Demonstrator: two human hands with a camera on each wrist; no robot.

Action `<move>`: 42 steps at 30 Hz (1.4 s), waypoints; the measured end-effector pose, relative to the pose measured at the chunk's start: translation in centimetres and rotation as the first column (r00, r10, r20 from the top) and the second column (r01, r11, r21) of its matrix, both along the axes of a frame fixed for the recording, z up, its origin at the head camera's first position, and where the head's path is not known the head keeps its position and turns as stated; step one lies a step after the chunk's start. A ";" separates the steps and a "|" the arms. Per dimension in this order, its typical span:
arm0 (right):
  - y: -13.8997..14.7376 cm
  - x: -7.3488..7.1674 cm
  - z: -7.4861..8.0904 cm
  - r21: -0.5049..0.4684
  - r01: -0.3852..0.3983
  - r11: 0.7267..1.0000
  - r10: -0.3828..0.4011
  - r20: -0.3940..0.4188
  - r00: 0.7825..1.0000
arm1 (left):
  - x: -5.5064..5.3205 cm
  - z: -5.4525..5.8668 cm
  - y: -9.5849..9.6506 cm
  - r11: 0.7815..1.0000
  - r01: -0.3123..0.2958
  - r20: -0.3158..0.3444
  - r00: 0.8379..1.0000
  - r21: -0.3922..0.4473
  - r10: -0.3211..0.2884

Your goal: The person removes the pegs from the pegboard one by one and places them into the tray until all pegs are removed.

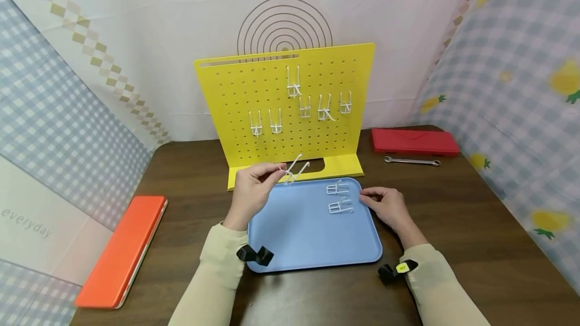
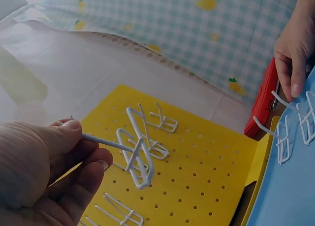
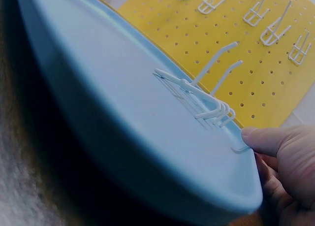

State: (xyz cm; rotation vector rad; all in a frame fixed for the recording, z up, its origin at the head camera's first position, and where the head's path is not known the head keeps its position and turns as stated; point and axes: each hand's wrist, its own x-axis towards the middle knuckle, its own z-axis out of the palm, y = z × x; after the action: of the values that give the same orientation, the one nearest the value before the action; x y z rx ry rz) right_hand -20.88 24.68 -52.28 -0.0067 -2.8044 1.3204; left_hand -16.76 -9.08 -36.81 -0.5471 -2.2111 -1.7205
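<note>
My left hand [image 1: 255, 189] pinches a white wire pegboard hook [image 1: 292, 175] between thumb and fingertips, held over the far edge of the blue tray [image 1: 312, 243]. In the left wrist view the held hook [image 2: 135, 159] points away from the fingers, with its looped frame outward. My right hand [image 1: 387, 207] grips the tray's right rim; in the right wrist view its thumb [image 3: 263, 140] lies on top and the fingers curl outside. Two more wire hooks [image 1: 337, 188] lie in the tray near that hand. Behind stands a yellow pegboard [image 1: 242, 89] with several hooks [image 1: 324, 109] hung on it.
A closed red case [image 1: 414, 142] lies at the back right, with a wrench [image 1: 412, 161] in front of it. To the left is an orange case [image 1: 122, 250]. Patterned cloth hangs behind and on both sides of the brown table [image 1: 190, 165].
</note>
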 end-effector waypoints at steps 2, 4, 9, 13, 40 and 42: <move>0.0 0.0 0.0 0.000 0.006 1.000 -0.006 -0.001 1.000 | 0.2 -0.4 0.0 1.000 -0.001 -0.002 1.000 -0.022 0.001; 0.0 0.0 0.0 0.004 0.004 1.000 -0.004 -0.005 1.000 | -0.1 -1.5 -0.1 0.999 0.006 0.000 1.000 -0.034 -0.006; -0.1 0.0 0.1 0.000 0.005 1.000 -0.005 -0.004 1.000 | -1.3 -4.2 -0.2 0.998 0.030 0.012 0.999 -0.054 -0.030; -0.1 0.0 0.0 -0.006 0.007 1.000 -0.007 -0.010 1.000 | -1.4 -4.8 0.4 0.994 0.063 -0.022 0.998 -0.094 -0.066; -0.1 0.1 -0.1 0.031 0.010 0.999 -0.009 -0.009 1.000 | 1.6 -8.9 8.7 0.850 0.211 -0.035 0.965 -0.483 -0.259; -0.2 0.0 -0.1 0.030 0.007 1.000 -0.006 -0.013 1.000 | 1.7 -9.3 9.0 0.837 0.215 -0.037 0.962 -0.504 -0.270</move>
State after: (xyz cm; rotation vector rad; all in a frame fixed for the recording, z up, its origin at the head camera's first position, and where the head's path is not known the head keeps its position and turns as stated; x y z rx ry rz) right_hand -20.85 24.52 -52.35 -0.0067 -2.8108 1.2729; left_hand -15.05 -0.05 -46.09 -1.0553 -2.5971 -1.1619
